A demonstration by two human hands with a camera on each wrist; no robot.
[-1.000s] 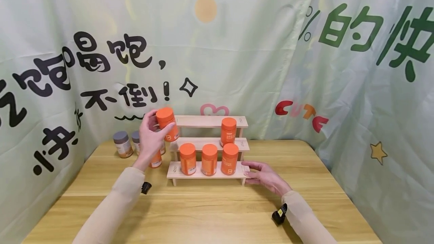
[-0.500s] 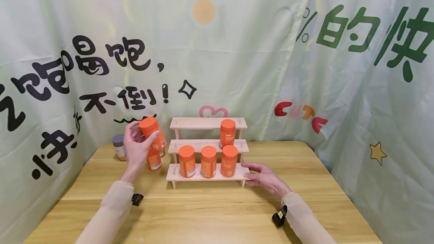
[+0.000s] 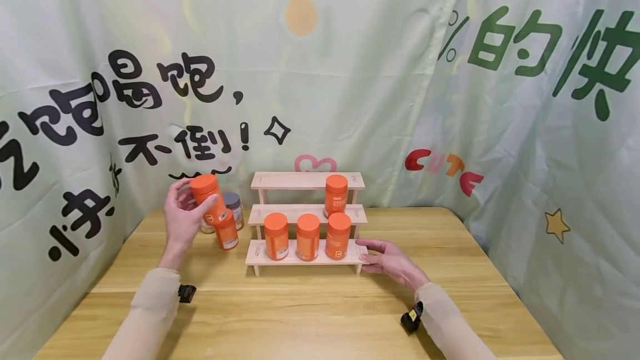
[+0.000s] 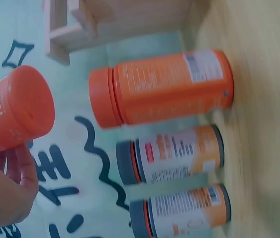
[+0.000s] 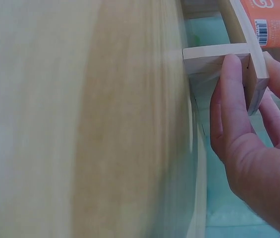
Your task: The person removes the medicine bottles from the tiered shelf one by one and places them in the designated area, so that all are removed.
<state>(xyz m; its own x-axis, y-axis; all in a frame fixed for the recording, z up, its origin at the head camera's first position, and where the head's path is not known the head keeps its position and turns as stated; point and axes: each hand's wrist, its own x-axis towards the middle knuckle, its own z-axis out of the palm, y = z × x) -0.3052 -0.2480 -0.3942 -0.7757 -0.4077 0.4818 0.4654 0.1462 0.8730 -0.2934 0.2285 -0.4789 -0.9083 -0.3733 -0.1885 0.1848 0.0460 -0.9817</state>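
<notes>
Orange plastic jar held in the left hand, fingers and thumb wrapped round it. Position: raised off the wooden tabletop, left of the three-tier pale-wood stand. In the head view it partly overlaps a standing orange jar; the left-wrist view shows the two apart, with two grey-capped jars, one and another, standing just beside the latter.

Right hand grips the right end of the stand's lowest tier, one fingertip against the leg, well apart from the held jar.

Appearance of held jar: cylindrical, slightly tilted, matching orange screw cap, rounded base edge, white B-like mark low on the body; finer print not legible.

Stand contents: three upright orange jars on the lowest tier, middle one; one more at the right of the middle tier.
</notes>
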